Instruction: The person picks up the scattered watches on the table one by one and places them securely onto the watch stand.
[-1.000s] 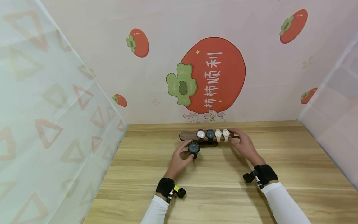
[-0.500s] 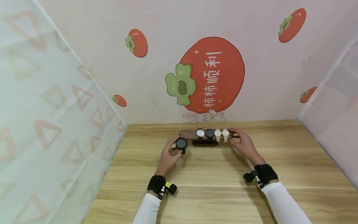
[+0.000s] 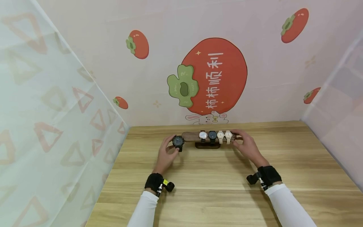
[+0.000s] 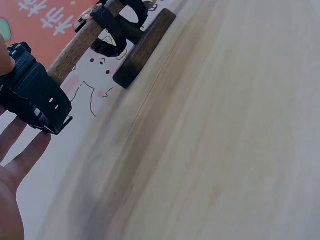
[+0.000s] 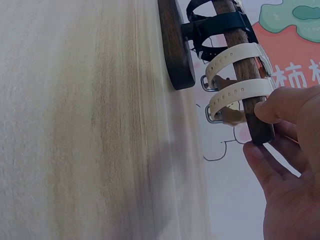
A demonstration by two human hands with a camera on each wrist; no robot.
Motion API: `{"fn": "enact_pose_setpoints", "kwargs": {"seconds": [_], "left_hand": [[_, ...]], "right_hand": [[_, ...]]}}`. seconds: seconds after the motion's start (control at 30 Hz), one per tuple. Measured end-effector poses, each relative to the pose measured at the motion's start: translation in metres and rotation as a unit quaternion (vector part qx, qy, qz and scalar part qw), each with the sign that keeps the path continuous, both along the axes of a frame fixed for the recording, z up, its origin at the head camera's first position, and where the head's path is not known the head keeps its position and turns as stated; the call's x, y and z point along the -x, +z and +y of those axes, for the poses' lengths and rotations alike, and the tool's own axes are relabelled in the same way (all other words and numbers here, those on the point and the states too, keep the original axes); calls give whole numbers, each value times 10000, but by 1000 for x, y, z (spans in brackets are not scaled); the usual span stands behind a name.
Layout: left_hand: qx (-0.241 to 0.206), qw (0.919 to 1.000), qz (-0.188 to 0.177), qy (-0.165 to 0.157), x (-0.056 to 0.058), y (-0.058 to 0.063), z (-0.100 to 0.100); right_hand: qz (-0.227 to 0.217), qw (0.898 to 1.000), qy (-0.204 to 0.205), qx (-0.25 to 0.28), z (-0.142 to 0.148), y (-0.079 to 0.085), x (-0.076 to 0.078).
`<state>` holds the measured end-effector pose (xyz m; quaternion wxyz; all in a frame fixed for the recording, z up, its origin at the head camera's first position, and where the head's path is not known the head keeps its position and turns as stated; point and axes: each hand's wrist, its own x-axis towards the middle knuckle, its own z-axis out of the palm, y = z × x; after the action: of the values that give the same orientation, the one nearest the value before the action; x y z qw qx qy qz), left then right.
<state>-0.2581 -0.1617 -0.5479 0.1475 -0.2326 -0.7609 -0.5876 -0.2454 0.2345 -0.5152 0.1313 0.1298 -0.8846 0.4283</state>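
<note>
My left hand (image 3: 164,157) pinches a black watch (image 3: 178,141) between thumb and fingers, at the left end of a dark wooden watch stand (image 3: 190,136). In the left wrist view its closed strap (image 4: 37,90) hangs as a loop right by the bar's end; I cannot tell whether the bar enters it. On the bar sit a white-faced watch (image 3: 203,135) with a dark strap, a dark watch (image 3: 212,135), and two cream watches (image 3: 220,135). My right hand (image 3: 248,148) grips the bar's right end, thumb on one side, fingers around the other.
The stand's oval base (image 3: 208,145) rests on the wood-grain table (image 3: 210,189), near the back wall (image 3: 158,78) with its printed persimmons. A patterned side panel (image 3: 56,126) borders the table on the left.
My left hand has carried the black watch leftward and slightly back, from in front of the bar to beside its left end. The right hand has kept its grip in place.
</note>
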Motion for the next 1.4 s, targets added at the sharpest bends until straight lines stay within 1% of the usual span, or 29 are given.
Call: {"fn": "enact_pose_setpoints", "kwargs": {"seconds": [0.17, 0.33, 0.6, 0.83, 0.93, 1.1, 1.3, 1.4], "left_hand": [[45, 9999, 95, 110, 8, -1, 1], [58, 9999, 14, 83, 16, -5, 4], [-182, 9996, -162, 112, 23, -6, 14], [-163, 9996, -207, 37, 26, -2, 20], [-146, 9997, -185, 6, 29, -3, 22], [-121, 9995, -281, 12, 33, -4, 26], [-75, 9993, -374, 42, 34, -2, 30], [-131, 9992, -378, 32, 33, -2, 32]], "right_hand": [[9, 10000, 18, -23, 0, 0, 4], [-8, 10000, 9, 9, 1, -2, 6], [39, 10000, 49, 34, -3, -1, 3], [-22, 10000, 36, 26, -2, -1, 4], [-45, 10000, 47, 54, -1, -1, 5], [-28, 9999, 68, 92, 0, -2, 5], [-30, 9999, 33, 96, 0, -1, 3], [-63, 9999, 24, 86, 1, 0, 3]]}}
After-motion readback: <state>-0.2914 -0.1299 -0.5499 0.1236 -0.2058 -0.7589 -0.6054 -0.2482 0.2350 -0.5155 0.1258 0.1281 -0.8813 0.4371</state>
